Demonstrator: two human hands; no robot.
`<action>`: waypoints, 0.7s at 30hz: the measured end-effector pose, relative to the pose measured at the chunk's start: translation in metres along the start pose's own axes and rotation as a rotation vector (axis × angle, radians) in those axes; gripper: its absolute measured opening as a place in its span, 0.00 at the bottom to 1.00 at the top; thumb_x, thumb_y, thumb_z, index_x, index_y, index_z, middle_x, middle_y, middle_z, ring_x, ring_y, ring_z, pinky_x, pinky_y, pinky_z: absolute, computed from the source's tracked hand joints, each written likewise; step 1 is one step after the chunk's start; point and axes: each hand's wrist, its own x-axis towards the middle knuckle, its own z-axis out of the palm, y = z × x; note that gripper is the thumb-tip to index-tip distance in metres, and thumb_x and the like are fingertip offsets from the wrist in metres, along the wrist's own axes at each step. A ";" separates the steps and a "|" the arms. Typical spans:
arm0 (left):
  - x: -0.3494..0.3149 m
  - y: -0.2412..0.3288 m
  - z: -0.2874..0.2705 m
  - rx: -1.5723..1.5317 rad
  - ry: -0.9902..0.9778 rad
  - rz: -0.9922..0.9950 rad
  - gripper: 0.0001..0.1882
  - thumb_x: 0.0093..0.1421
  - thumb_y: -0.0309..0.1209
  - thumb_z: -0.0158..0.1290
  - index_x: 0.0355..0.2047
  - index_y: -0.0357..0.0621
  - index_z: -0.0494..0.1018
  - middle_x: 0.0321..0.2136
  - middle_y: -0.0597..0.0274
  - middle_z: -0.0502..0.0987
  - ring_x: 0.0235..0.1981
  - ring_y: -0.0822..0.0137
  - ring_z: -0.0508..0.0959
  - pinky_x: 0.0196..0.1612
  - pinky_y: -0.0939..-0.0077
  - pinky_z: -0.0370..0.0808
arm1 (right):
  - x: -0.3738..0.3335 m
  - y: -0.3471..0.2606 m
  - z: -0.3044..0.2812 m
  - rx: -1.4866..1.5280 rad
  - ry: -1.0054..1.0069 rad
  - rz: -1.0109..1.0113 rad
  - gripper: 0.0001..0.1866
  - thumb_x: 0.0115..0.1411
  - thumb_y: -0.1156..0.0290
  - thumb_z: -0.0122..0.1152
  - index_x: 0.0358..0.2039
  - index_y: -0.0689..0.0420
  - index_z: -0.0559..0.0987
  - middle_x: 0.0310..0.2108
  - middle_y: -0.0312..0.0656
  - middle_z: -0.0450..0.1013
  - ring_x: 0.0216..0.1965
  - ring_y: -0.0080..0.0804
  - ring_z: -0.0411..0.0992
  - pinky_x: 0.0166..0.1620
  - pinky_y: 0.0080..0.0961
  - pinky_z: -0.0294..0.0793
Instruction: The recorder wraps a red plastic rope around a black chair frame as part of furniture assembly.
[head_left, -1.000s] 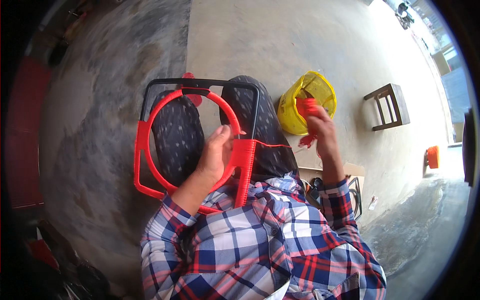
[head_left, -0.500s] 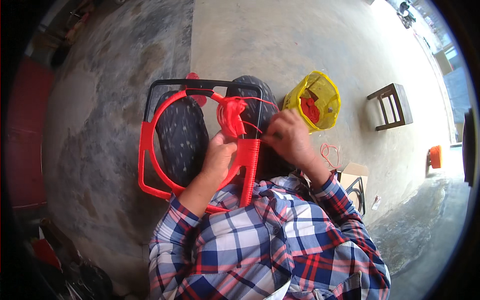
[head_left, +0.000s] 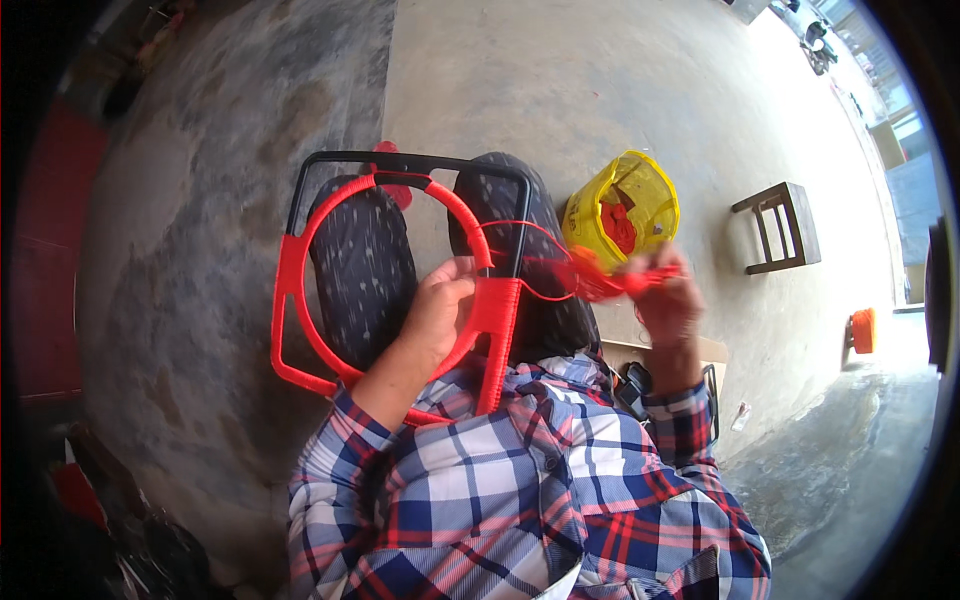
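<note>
Across my knees rests a black frame [head_left: 420, 163] with a ring inside it, both largely wrapped in red cord [head_left: 497, 320]. My left hand [head_left: 440, 305] is closed on the ring's right side, just above the wrapped side bar. Off to the right, my right hand [head_left: 668, 305] grips a bundle of red cord [head_left: 600, 278], blurred by motion. Two strands run from the bundle back to the frame, passing by its black right bar. The upper right of the ring is covered in red, while a short stretch at its top shows black.
A yellow bucket [head_left: 586, 215] holding red cord stands beyond my right hand. Farther right are a dark wooden stool [head_left: 795, 225] and an orange object [head_left: 863, 331]. An open cardboard box [head_left: 712, 350] with black parts sits by my right forearm. Something red [head_left: 398, 195] lies behind the frame.
The cord bundle has gone from the ring's right side, beside my left hand, into my right hand. That hand has moved right and slightly down, drawing the strands out. My left hand stays put.
</note>
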 end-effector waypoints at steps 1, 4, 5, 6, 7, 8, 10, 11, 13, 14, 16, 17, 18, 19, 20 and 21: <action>0.001 -0.001 0.000 -0.031 -0.016 0.038 0.16 0.56 0.18 0.42 0.45 0.37 0.67 0.37 0.55 0.76 0.38 0.62 0.79 0.43 0.67 0.77 | -0.008 -0.022 0.004 0.007 0.095 -0.006 0.12 0.52 0.65 0.56 0.31 0.52 0.63 0.24 0.40 0.68 0.33 0.36 0.70 0.48 0.38 0.66; -0.003 0.002 0.003 -0.066 -0.045 0.089 0.15 0.57 0.19 0.41 0.45 0.38 0.67 0.37 0.56 0.76 0.38 0.63 0.79 0.43 0.66 0.77 | -0.022 -0.065 -0.036 0.155 0.152 -0.183 0.14 0.55 0.60 0.58 0.33 0.51 0.63 0.23 0.33 0.61 0.28 0.24 0.60 0.37 0.26 0.61; -0.004 0.003 0.005 -0.071 -0.065 0.093 0.15 0.57 0.20 0.41 0.45 0.39 0.67 0.36 0.56 0.76 0.39 0.63 0.78 0.44 0.65 0.77 | -0.027 -0.073 -0.059 0.294 0.174 -0.232 0.12 0.59 0.63 0.50 0.40 0.56 0.69 0.24 0.33 0.63 0.29 0.25 0.61 0.37 0.26 0.64; -0.004 0.004 0.005 -0.074 -0.065 0.093 0.15 0.57 0.20 0.41 0.45 0.39 0.67 0.36 0.56 0.76 0.39 0.63 0.78 0.44 0.65 0.77 | -0.028 -0.076 -0.080 0.274 0.235 -0.224 0.12 0.60 0.64 0.49 0.41 0.57 0.69 0.26 0.34 0.65 0.30 0.25 0.62 0.35 0.25 0.65; -0.004 0.006 0.006 -0.084 -0.085 0.066 0.15 0.57 0.20 0.42 0.45 0.38 0.68 0.36 0.56 0.76 0.38 0.63 0.78 0.44 0.66 0.77 | -0.022 -0.078 -0.078 0.255 0.298 -0.217 0.12 0.62 0.65 0.48 0.42 0.57 0.70 0.27 0.34 0.66 0.31 0.25 0.63 0.33 0.23 0.65; -0.004 0.006 0.007 -0.093 -0.104 0.038 0.14 0.57 0.20 0.42 0.45 0.38 0.68 0.36 0.56 0.76 0.38 0.64 0.79 0.44 0.67 0.76 | -0.019 -0.072 -0.076 0.263 0.274 -0.178 0.11 0.62 0.66 0.49 0.41 0.57 0.70 0.28 0.34 0.67 0.31 0.25 0.64 0.32 0.22 0.66; -0.003 0.006 0.007 -0.082 -0.099 0.036 0.13 0.57 0.21 0.43 0.44 0.38 0.68 0.36 0.56 0.76 0.36 0.64 0.79 0.44 0.68 0.76 | -0.012 -0.043 -0.074 0.011 0.390 -0.137 0.12 0.60 0.67 0.53 0.43 0.57 0.71 0.29 0.32 0.68 0.30 0.21 0.66 0.30 0.20 0.67; -0.004 0.006 0.006 -0.069 -0.088 0.039 0.12 0.58 0.21 0.44 0.43 0.37 0.68 0.35 0.56 0.76 0.35 0.65 0.79 0.44 0.69 0.76 | -0.002 -0.022 -0.035 -0.171 0.547 -0.068 0.14 0.58 0.68 0.55 0.44 0.57 0.72 0.28 0.31 0.68 0.28 0.18 0.66 0.28 0.17 0.66; -0.008 0.006 0.010 -0.039 -0.095 0.046 0.11 0.58 0.21 0.45 0.42 0.37 0.69 0.35 0.57 0.76 0.35 0.66 0.79 0.44 0.71 0.76 | 0.010 -0.002 0.027 -0.345 0.407 0.289 0.13 0.58 0.67 0.56 0.42 0.56 0.76 0.26 0.30 0.68 0.25 0.17 0.66 0.27 0.16 0.66; -0.010 0.006 0.013 -0.011 -0.106 0.055 0.10 0.58 0.22 0.47 0.42 0.37 0.69 0.35 0.57 0.76 0.34 0.67 0.79 0.44 0.72 0.76 | 0.015 0.013 0.046 -0.398 0.232 0.347 0.12 0.61 0.67 0.54 0.43 0.56 0.76 0.26 0.31 0.69 0.25 0.17 0.66 0.28 0.16 0.66; -0.009 0.001 0.011 0.046 -0.101 0.075 0.09 0.58 0.22 0.49 0.41 0.37 0.69 0.34 0.58 0.77 0.34 0.68 0.79 0.44 0.73 0.76 | 0.021 0.051 0.046 -0.905 -0.177 0.006 0.05 0.62 0.70 0.55 0.38 0.54 0.73 0.25 0.29 0.67 0.23 0.16 0.64 0.27 0.16 0.64; -0.008 0.000 0.010 0.090 -0.094 0.106 0.09 0.58 0.22 0.50 0.40 0.37 0.70 0.34 0.58 0.77 0.34 0.69 0.78 0.43 0.74 0.76 | 0.022 0.046 0.045 -0.897 -0.172 0.003 0.05 0.62 0.70 0.55 0.38 0.54 0.73 0.25 0.29 0.67 0.23 0.16 0.64 0.27 0.16 0.64; -0.007 0.000 0.009 0.088 -0.088 0.097 0.09 0.58 0.21 0.52 0.39 0.36 0.70 0.33 0.59 0.77 0.33 0.69 0.79 0.42 0.76 0.76 | 0.021 0.034 0.045 -0.721 -0.067 0.158 0.04 0.61 0.72 0.55 0.37 0.54 0.72 0.25 0.29 0.67 0.23 0.15 0.63 0.27 0.15 0.64; -0.008 0.001 0.007 0.089 -0.083 0.095 0.09 0.58 0.21 0.52 0.39 0.36 0.70 0.33 0.59 0.77 0.33 0.69 0.79 0.42 0.76 0.76 | 0.022 0.019 0.049 -0.543 0.031 0.313 0.04 0.60 0.74 0.56 0.36 0.55 0.71 0.24 0.29 0.66 0.23 0.15 0.63 0.27 0.15 0.63; -0.008 0.001 0.007 0.111 -0.062 0.092 0.08 0.58 0.21 0.52 0.39 0.35 0.70 0.32 0.59 0.78 0.33 0.69 0.79 0.42 0.76 0.76 | 0.024 0.007 0.048 -0.437 0.172 0.289 0.05 0.58 0.76 0.56 0.35 0.55 0.70 0.21 0.28 0.64 0.20 0.15 0.60 0.22 0.15 0.59; -0.007 0.002 0.007 0.132 -0.041 0.089 0.08 0.58 0.21 0.52 0.38 0.35 0.71 0.32 0.58 0.78 0.33 0.69 0.79 0.42 0.76 0.76 | 0.025 -0.004 0.041 -0.247 0.256 0.282 0.06 0.55 0.77 0.56 0.34 0.56 0.70 0.18 0.28 0.62 0.15 0.15 0.56 0.18 0.17 0.54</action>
